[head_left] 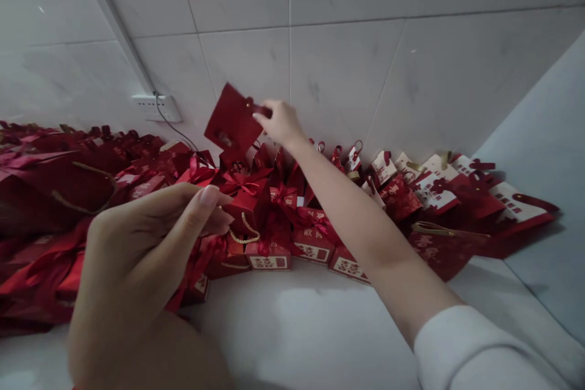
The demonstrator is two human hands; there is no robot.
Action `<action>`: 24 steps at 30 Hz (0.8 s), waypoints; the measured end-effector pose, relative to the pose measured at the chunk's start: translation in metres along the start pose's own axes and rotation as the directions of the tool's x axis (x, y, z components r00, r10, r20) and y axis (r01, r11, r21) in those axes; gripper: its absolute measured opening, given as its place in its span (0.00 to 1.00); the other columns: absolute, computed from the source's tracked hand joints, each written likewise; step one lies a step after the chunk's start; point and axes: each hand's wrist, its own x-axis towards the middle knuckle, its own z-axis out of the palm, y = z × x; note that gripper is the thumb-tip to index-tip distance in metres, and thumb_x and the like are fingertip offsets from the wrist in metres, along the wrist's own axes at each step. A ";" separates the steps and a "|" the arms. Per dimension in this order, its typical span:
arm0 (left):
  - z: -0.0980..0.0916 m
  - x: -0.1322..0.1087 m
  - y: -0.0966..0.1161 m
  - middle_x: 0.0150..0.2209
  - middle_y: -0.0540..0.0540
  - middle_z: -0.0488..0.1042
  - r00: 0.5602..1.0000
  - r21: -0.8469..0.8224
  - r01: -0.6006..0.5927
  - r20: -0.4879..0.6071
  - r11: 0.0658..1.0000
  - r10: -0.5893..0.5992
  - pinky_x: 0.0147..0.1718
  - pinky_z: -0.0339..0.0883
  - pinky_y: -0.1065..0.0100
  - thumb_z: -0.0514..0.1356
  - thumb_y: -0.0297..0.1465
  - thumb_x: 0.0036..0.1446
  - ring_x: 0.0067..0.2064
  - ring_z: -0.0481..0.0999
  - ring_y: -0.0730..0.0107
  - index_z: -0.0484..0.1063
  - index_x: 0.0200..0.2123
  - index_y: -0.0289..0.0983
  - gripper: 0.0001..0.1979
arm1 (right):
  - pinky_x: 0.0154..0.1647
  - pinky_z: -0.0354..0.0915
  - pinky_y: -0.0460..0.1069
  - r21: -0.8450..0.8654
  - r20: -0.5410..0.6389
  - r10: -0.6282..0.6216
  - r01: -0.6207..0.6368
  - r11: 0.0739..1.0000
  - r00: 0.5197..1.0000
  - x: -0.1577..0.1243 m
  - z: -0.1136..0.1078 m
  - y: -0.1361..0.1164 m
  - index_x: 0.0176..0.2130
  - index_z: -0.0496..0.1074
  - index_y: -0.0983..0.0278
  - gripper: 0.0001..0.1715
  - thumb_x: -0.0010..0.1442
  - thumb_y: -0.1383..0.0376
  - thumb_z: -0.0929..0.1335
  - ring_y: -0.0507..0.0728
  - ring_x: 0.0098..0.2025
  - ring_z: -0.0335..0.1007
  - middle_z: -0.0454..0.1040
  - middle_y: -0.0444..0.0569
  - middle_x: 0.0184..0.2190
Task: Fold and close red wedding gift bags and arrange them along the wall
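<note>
Pale wall tiles (347, 73) fill the top of the head view, with a white socket strip (148, 108) at 10 o'clock. At 6 o'clock lies a white surface (297, 323), and red gift boxes (269, 262) with ribbons crowd it from 9 o'clock to the centre; red-and-white bags (432, 192) stand at 3 o'clock. Near 12 o'clock, the right hand (281, 123) pinches the strap of a red bag (235, 117), which hangs tilted at 10 o'clock. At 8 o'clock, the left hand (150, 244) curls, thumb near fingers; whether it grips anything, I cannot tell.
</note>
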 end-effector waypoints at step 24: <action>0.077 -0.005 0.032 0.62 0.44 0.68 0.654 -0.587 0.244 0.687 0.772 0.315 0.48 0.73 0.70 0.73 0.33 0.44 0.57 0.74 0.54 0.64 0.60 0.46 0.39 | 0.16 0.65 0.52 0.435 -0.434 0.389 -0.189 0.880 0.813 -0.310 -0.219 0.003 0.31 0.74 0.49 0.04 0.56 0.58 0.73 0.55 0.16 0.65 0.72 0.43 0.22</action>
